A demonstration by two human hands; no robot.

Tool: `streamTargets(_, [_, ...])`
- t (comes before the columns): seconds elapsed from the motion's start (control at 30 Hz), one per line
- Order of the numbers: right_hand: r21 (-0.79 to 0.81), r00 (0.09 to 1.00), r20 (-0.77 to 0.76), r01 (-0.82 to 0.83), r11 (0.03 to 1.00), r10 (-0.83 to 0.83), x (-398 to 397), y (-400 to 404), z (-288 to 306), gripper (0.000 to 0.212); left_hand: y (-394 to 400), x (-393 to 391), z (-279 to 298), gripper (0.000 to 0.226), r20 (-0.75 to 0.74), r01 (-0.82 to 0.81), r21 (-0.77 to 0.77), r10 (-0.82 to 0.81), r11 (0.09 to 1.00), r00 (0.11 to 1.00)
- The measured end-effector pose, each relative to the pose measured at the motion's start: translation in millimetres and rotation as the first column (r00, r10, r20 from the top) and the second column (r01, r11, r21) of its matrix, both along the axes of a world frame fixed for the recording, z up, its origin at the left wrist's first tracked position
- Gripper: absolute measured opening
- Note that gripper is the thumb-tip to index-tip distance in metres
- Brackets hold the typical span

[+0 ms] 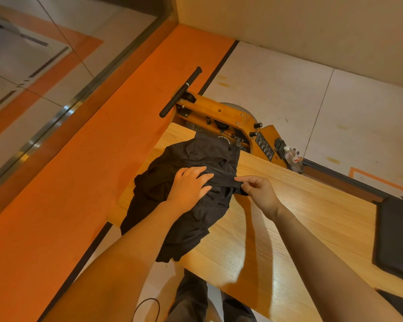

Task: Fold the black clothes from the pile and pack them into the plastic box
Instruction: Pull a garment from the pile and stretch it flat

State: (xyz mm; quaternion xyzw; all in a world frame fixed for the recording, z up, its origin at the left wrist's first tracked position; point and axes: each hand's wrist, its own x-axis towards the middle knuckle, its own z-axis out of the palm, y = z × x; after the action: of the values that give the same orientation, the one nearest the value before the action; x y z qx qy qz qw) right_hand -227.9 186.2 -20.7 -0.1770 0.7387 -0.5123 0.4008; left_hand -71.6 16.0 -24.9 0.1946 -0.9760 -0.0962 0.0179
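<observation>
A: What takes up most of the frame?

B: The orange strip of floor (102,159) runs diagonally from the lower left up to the top centre, with pale floor tiles (289,94) to its right. The light wooden table (289,228) crosses from the centre to the lower right.

A: And the task's things?

B: 1 pile of black clothes (196,163) lies crumpled at the table's left end, in the middle of the frame, with a part hanging over the near edge. No plastic box is in view.

A: The hands?

B: 2 bare arms reach in from the bottom. The left hand (191,187) lies flat on the pile, fingers straight and a little spread, pressing the cloth. The right hand (258,189) is just right of it, thumb and fingers curled and pinching a fold of the black cloth at the pile's right edge.

A: Anything else?

B: A folded dark cloth (396,238) lies flat at the right edge of the frame, well apart from the pile. Above the table's far end stands a wooden exercise machine (221,112) with a black handle bar (182,91). A clear plastic bottle (292,156) sits on its right end.
</observation>
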Motion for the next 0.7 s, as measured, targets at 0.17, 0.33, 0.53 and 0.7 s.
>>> streamTargets(0.17, [-0.054, 1.000, -0.029, -0.013, 0.998, 0.011, -6, -1, 11, 0.025, 18, -15, 4, 0.035, -0.085, -0.071, 0.131, 0.083, 0.989, 0.993])
streamTargets(0.33, [-0.046, 0.998, -0.054, -0.022, 0.999, 0.020, -10, -4, 14, 0.015, 26, -19, 4, 0.033, -0.185, -0.069, 0.207, 0.109, 0.976, 0.977])
streamTargets(0.53, [0.006, 0.993, -0.096, -0.074, 0.997, 0.075, -14, -15, 23, 0.016, 26, -23, 14, 0.031, -0.273, -0.068, 0.227, 0.131, 0.971, 0.953])
streamTargets(0.7, [0.025, 0.962, -0.236, -0.136, 0.990, 0.139, -16, -27, 39, 0.024, 21, -28, 30, 0.039, -0.368, -0.042, 0.206, 0.117, 0.978, 0.922])
